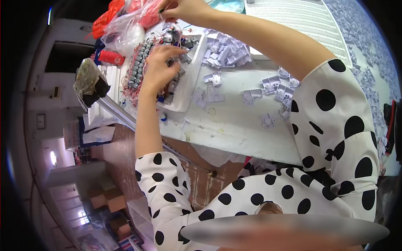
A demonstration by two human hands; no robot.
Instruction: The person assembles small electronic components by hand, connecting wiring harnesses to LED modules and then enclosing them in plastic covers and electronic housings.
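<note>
The fingers [178,50] of the left hand [160,69] curl over small gray motors [136,69] in a white tray [190,90]; those of the right hand [190,11] bend beside a red plastic bag [149,17]. Whether either set is clamped cannot be determined. Pale plastic housings [226,52] lie right of the tray on the surface [230,121].

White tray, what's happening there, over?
Left hand over white tray. Right hand by plastic bag. Grey wired parts crowd tray, partly hidden behind left hand.

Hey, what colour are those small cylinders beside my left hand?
The cylinders are grey, clearest in the head view.
</note>
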